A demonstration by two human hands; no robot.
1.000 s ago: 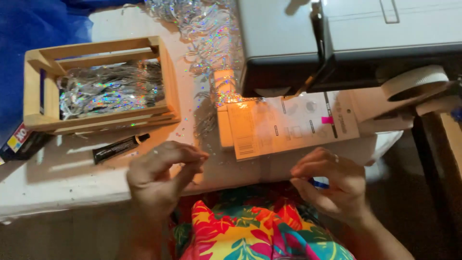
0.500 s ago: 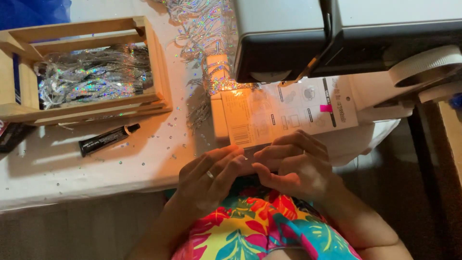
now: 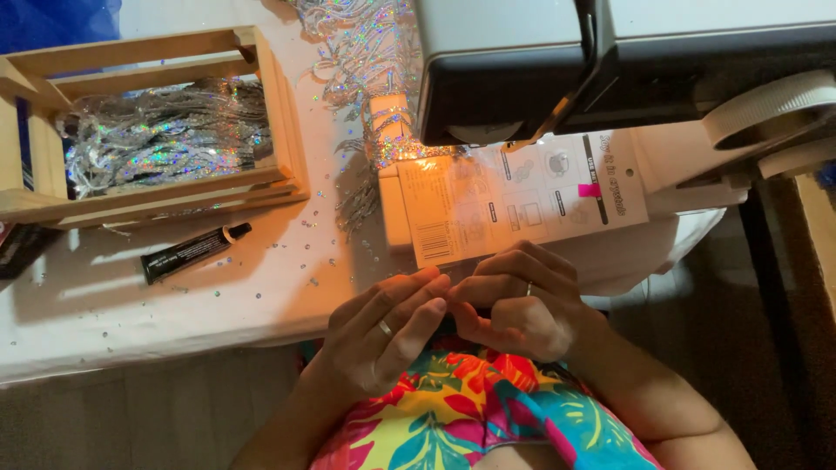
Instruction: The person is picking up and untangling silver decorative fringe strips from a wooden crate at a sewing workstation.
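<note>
- Hands meet at the near edge of the white table (image 3: 174, 313), just in front of the printed card; whatever they may pinch between them is too small to see
- wooden tray (image 3: 283, 130) sits far left of the card, filled with shiny holographic tinsel strands (image 3: 165, 139)
- black tube (image 3: 193, 252) with a white cap lies on the table left of the card, below the tray, with loose sequins scattered around it
- left hand (image 3: 379, 335) sits below the card's left corner, fingers stretched out together, a ring on one, tips touching the right hand's fingers
- printed card (image 3: 522, 204), white with small pictures and a pink mark, lies flat under warm light, a glittery fringe (image 3: 374, 96) trailing from its upper left
- right hand (image 3: 522, 305) rests just below the card, fingers curled inward, a ring on one; I cannot tell if they grip anything
- grey machine (image 3: 610, 61) looms directly above the card, a roll of tape (image 3: 766, 109) to its right
</note>
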